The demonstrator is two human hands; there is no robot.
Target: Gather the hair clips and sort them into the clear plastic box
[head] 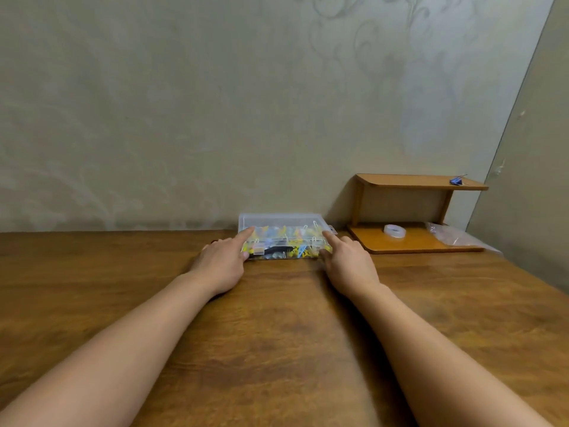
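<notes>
The clear plastic box [283,221] lies at the far edge of the wooden table [277,334], against the wall, with its lid down. Several colourful hair clips [297,252], yellow, blue and black, show through its walls in the compartments. My left hand [220,263] holds the box's left end, index finger stretched over the lid and thumb against the front wall. My right hand [348,263] holds the right end the same way. No loose clips are visible on the table.
A small two-level wooden shelf [409,243] stands to the right of the box. On its lower board lie a roll of clear tape [394,231] and a plastic bag [452,237]. A blue binder clip [457,180] sits on the top board. Walls close off the back and right.
</notes>
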